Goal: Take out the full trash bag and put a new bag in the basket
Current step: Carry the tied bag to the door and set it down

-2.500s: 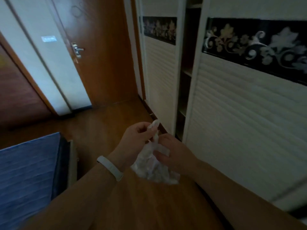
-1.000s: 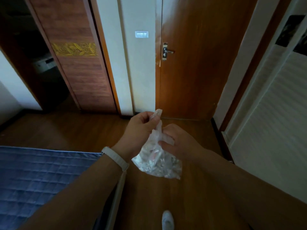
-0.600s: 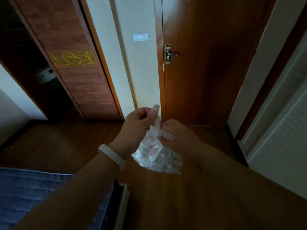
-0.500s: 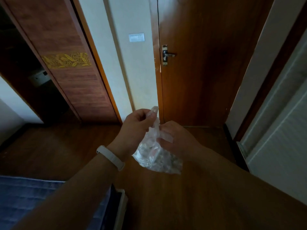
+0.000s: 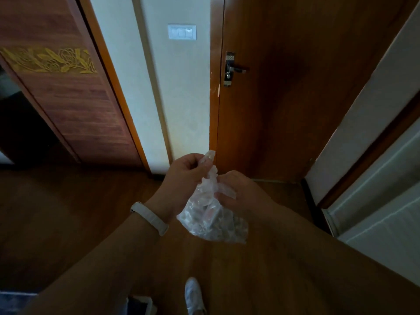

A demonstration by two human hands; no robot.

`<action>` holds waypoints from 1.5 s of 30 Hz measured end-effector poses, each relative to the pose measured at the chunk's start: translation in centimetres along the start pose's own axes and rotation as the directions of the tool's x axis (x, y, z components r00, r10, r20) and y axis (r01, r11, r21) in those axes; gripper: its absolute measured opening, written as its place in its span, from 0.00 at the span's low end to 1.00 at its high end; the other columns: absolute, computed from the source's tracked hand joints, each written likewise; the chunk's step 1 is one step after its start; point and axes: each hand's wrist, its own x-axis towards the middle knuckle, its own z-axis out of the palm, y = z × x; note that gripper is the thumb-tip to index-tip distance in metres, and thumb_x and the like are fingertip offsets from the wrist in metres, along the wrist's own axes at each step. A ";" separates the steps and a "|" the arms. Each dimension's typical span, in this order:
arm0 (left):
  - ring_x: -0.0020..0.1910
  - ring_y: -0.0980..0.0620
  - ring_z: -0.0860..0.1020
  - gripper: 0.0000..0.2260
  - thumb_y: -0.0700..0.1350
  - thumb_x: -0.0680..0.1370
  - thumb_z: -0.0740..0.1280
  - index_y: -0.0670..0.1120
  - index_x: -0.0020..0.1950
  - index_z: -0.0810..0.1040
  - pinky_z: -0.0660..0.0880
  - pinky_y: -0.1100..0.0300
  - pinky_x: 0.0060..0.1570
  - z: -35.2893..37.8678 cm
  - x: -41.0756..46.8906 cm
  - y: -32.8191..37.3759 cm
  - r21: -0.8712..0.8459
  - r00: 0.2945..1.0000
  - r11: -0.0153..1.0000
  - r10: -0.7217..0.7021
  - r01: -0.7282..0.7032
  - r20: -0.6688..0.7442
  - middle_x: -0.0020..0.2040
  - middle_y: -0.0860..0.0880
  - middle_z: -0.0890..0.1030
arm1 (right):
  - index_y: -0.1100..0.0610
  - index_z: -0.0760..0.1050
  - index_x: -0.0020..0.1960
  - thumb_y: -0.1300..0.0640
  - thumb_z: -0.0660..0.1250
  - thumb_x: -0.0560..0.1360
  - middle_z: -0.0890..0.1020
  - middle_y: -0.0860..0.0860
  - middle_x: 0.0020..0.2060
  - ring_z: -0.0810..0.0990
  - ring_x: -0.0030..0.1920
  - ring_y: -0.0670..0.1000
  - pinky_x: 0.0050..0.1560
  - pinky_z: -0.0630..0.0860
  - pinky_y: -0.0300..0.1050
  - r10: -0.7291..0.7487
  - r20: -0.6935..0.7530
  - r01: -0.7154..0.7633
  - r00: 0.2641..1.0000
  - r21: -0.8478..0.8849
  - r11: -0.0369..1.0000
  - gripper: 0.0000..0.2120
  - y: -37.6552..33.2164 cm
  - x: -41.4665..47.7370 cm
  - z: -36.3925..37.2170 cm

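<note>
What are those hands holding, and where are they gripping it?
A small clear trash bag with rubbish inside. The left hand pinches one top strip; the right hand pinches the other.

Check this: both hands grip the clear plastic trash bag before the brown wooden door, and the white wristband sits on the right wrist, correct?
No. The head view shows the white wristband on the left wrist. The left hand and right hand do grip the clear plastic trash bag before the brown wooden door.

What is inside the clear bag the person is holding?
Through the clear bag, gripped at its neck by the left hand and right hand, pale crumpled scraps and one pinkish piece show. What they are is too blurred to tell; the hands cover the neck.
</note>
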 end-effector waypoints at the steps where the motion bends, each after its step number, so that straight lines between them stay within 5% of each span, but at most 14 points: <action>1: 0.40 0.47 0.81 0.12 0.53 0.78 0.67 0.46 0.42 0.82 0.79 0.54 0.44 -0.9 1.9 -0.2 -0.012 1.000 1.000 -0.012 0.012 0.007 0.39 0.46 0.82 | 0.41 0.69 0.63 0.37 0.60 0.74 0.69 0.37 0.54 0.70 0.52 0.39 0.49 0.69 0.36 0.007 0.004 -0.007 1.000 -0.007 1.000 0.19 0.5 2.0 0.3; 6: 0.39 0.51 0.81 0.12 0.55 0.78 0.67 0.48 0.45 0.82 0.77 0.57 0.44 -5.2 10.7 -0.5 0.001 0.999 1.000 -0.021 0.021 0.030 0.40 0.48 0.83 | 0.39 0.66 0.63 0.33 0.57 0.72 0.67 0.33 0.52 0.70 0.50 0.34 0.44 0.65 0.30 0.019 -0.008 -0.019 1.000 -0.051 0.999 0.22 2.0 11.6 0.9; 11: 0.41 0.51 0.80 0.13 0.56 0.78 0.67 0.48 0.45 0.82 0.78 0.54 0.46 -7.7 17.4 -0.1 0.027 0.998 1.000 0.012 -0.013 0.055 0.42 0.45 0.83 | 0.43 0.68 0.64 0.36 0.57 0.74 0.69 0.38 0.54 0.71 0.52 0.41 0.50 0.71 0.38 0.007 -0.019 -0.007 1.000 -0.033 0.999 0.22 3.9 18.3 1.0; 21: 0.42 0.50 0.81 0.11 0.54 0.79 0.66 0.47 0.47 0.82 0.77 0.58 0.45 -9.7 31.1 -3.2 0.064 0.996 0.995 -0.084 0.083 0.015 0.43 0.46 0.83 | 0.44 0.68 0.64 0.40 0.60 0.76 0.72 0.43 0.59 0.71 0.52 0.41 0.46 0.67 0.34 0.017 0.062 -0.017 0.998 -0.008 1.000 0.19 11.5 30.4 2.2; 29: 0.48 0.33 0.80 0.11 0.52 0.78 0.68 0.44 0.47 0.82 0.75 0.38 0.54 -9.7 45.3 -6.4 -0.004 0.969 0.969 -0.245 0.245 -0.030 0.47 0.38 0.83 | 0.45 0.66 0.65 0.40 0.59 0.76 0.73 0.48 0.60 0.71 0.53 0.45 0.52 0.71 0.43 -0.015 0.147 0.015 0.989 -0.003 1.000 0.20 21.2 43.3 2.9; 34: 0.42 0.45 0.80 0.07 0.50 0.77 0.69 0.47 0.46 0.83 0.76 0.50 0.45 -10.4 53.0 -8.7 0.016 0.954 0.957 -0.288 0.290 -0.077 0.44 0.42 0.83 | 0.42 0.61 0.63 0.42 0.60 0.75 0.73 0.49 0.59 0.73 0.55 0.48 0.50 0.66 0.42 -0.019 0.164 0.024 0.986 -0.026 0.999 0.18 26.0 51.0 4.1; 38: 0.36 0.53 0.80 0.07 0.49 0.77 0.70 0.46 0.45 0.82 0.76 0.63 0.36 -12.1 58.2 -11.8 0.049 0.942 0.944 -0.320 0.326 -0.097 0.38 0.46 0.82 | 0.46 0.66 0.64 0.42 0.59 0.75 0.72 0.48 0.59 0.73 0.56 0.48 0.49 0.71 0.43 -0.007 0.226 0.018 0.974 -0.047 0.999 0.19 28.9 55.7 6.2; 45: 0.36 0.52 0.80 0.07 0.51 0.74 0.70 0.47 0.44 0.82 0.77 0.54 0.39 -15.7 65.8 -23.7 -0.013 0.905 0.908 -0.419 0.419 -0.069 0.37 0.48 0.82 | 0.55 0.74 0.63 0.50 0.67 0.75 0.77 0.54 0.56 0.77 0.55 0.54 0.49 0.76 0.48 -0.045 0.262 0.077 0.964 -0.114 0.991 0.19 35.8 61.4 15.2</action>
